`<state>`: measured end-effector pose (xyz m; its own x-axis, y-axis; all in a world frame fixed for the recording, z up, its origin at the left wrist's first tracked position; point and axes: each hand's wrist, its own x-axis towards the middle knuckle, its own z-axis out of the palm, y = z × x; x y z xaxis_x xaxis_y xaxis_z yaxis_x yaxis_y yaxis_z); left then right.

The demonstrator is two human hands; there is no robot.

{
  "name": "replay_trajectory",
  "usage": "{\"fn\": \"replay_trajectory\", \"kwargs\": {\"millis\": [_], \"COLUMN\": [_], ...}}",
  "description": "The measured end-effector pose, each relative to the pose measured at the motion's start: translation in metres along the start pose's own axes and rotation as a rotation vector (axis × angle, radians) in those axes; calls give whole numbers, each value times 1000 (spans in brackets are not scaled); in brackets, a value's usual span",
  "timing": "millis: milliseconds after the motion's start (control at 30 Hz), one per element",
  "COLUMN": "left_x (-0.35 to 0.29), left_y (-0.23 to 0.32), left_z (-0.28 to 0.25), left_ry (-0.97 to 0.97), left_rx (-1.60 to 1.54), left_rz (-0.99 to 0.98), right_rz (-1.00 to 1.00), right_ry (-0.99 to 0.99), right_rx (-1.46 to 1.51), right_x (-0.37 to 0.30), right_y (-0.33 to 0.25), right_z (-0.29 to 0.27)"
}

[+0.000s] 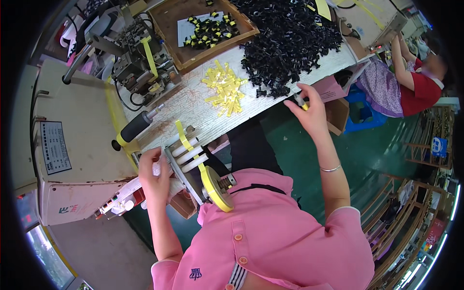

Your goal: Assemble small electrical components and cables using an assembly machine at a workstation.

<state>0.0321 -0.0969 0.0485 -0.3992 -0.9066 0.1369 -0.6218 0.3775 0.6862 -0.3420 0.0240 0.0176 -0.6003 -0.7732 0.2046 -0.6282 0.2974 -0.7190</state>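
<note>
My right hand [311,113] is raised at the table's front edge, by the heap of small black plastic parts [285,43]. Its thumb and fingers close on a small grey and yellow piece [300,101], too small to name further. My left hand [154,179] is beside the metal bracket of a tape holder [179,169]. Its fingers are curled around something whitish that I cannot make out. A roll of yellow tape [217,188] sits on that holder, its strip running over white rollers [191,157]. Cut yellow tape strips [224,89] lie piled on the white table.
A wooden tray [193,60] holds parts wrapped in yellow. At the left stand a metal machine [145,63], a black-handled tool [135,128] and a beige cabinet [82,145]. To the right are a cardboard box [337,116], a blue stool [360,113] and a seated person [423,84].
</note>
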Motion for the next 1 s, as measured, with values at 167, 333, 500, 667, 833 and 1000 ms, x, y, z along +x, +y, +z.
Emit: {"fn": "replay_trajectory", "kwargs": {"millis": [167, 333, 500, 667, 833, 1000], "left_x": [10, 31, 29, 28, 16, 12], "left_y": [24, 70, 72, 74, 65, 60], "left_z": [-6, 16, 35, 32, 16, 9], "left_ry": [171, 15, -138, -196, -117, -104], "left_rx": [30, -20, -91, -95, -58, -54], "left_rz": [195, 375, 416, 448, 387, 338], "right_rz": [71, 6, -39, -123, 20, 51], "right_ry": [-29, -44, -7, 59, 302, 212], "right_rx": [12, -5, -2, 102, 56, -32], "right_x": [7, 18, 26, 26, 34, 42], "right_y": [1, -2, -5, 0, 44, 40], "right_z": [19, 42, 51, 44, 16, 16]}}
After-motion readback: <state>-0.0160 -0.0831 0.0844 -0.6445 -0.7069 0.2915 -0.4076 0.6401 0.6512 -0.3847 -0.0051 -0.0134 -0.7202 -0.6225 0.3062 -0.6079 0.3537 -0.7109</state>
